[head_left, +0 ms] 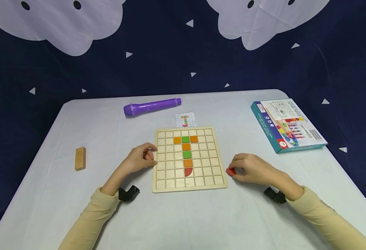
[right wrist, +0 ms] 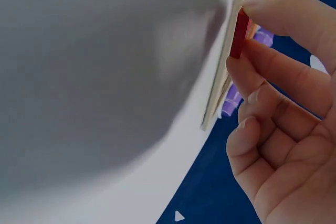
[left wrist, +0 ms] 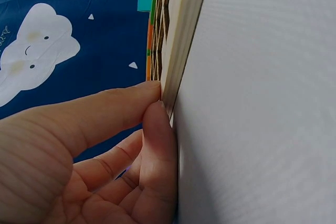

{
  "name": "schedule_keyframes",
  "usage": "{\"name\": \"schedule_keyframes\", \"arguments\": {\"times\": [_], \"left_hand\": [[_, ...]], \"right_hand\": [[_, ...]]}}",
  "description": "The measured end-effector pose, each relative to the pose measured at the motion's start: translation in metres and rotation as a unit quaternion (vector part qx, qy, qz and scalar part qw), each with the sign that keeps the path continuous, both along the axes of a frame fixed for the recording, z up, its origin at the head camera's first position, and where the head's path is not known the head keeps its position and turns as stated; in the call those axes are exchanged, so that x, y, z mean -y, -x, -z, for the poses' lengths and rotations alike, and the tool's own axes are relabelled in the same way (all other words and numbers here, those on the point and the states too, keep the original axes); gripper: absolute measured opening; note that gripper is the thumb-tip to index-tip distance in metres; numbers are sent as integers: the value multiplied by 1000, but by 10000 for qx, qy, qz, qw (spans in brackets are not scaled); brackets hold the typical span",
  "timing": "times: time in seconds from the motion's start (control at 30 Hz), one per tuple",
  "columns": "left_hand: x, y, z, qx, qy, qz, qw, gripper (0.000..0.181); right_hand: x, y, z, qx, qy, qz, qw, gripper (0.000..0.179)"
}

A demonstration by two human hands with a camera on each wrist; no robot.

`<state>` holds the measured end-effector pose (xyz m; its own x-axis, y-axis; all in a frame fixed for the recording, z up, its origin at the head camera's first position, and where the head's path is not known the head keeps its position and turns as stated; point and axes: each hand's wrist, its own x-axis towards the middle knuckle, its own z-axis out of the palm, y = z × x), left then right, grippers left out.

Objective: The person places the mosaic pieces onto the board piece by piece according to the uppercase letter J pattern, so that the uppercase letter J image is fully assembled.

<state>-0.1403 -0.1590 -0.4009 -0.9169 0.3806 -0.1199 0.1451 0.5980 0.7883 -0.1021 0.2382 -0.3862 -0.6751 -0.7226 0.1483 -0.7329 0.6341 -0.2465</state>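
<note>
A wooden grid board lies mid-table. Orange and green squares form a T on it, with a red quarter-circle piece at the foot. My left hand holds the board's left edge between thumb and fingers; the left wrist view shows the thumb against that edge. Just right of the board, my right hand pinches a small red block between thumb and fingertips. In the right wrist view the red block appears edge-on, its full outline hidden.
A pattern card lies behind the board, close to a purple tube. A teal-sided box sits at the back right. To the left is a small wooden block. A dark blue cloth with clouds hangs behind the table.
</note>
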Motion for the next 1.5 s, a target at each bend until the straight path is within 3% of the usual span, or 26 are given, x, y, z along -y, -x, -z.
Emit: {"name": "schedule_keyframes", "arguments": {"times": [0.27,0.63,0.93,1.17,1.5], "left_hand": [[0,1,1,-4,14,-23,10000,43],[0,2,1,36,-10,-10,10000,43],[3,1,1,5,-9,-14,10000,43],[2,1,2,15,-16,-14,10000,43],[2,1,0,11,-33,-5,10000,42]], "right_hand": [[18,3,-4,-462,250,56,9986,15],[53,5,-14,-495,308,14,9983,16],[84,8,-10,-649,495,-306,9962,6],[103,9,-5,-838,434,-73,9955,6],[127,7,-4,-629,333,-48,9975,4]]}}
